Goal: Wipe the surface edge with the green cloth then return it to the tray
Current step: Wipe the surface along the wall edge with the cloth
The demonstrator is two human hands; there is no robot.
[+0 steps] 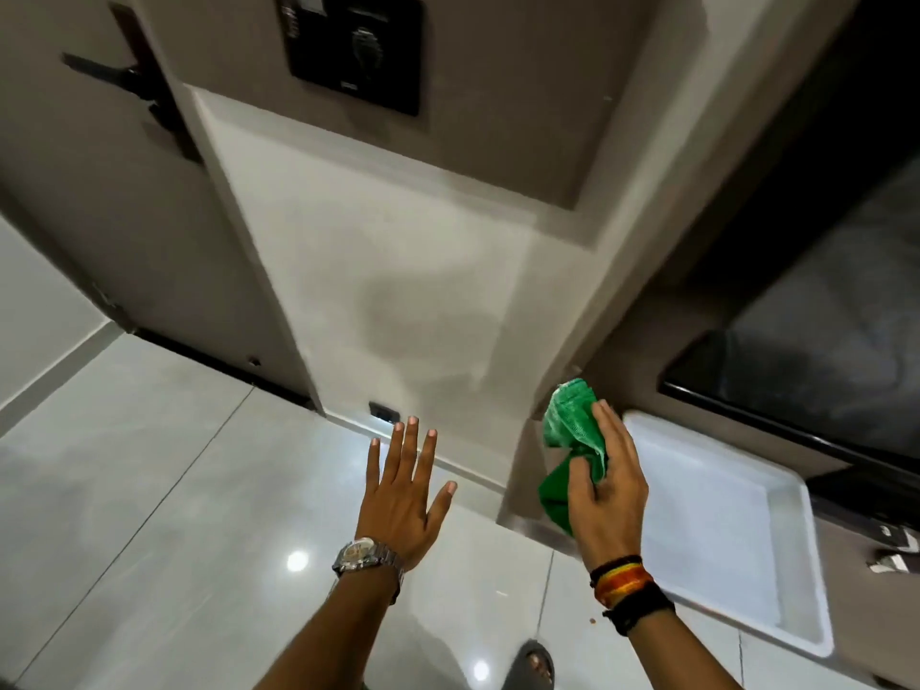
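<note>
My right hand [610, 495] is shut on a crumpled green cloth [567, 430], pressing it against the left end of a grey surface edge [527, 522]. The cloth hangs partly below my palm. A white tray [791, 620] lies on that surface just to the right of my right hand, and nothing shows inside it. My left hand [405, 495] hovers over the floor with its fingers spread, holding nothing; a metal watch sits on its wrist.
A dark screen [821, 371] stands behind the tray. Glossy floor tiles [149, 490] fill the lower left. A door with a dark handle [134, 87] and a wall panel [358, 47] rise ahead. A sandalled foot [532, 664] shows below.
</note>
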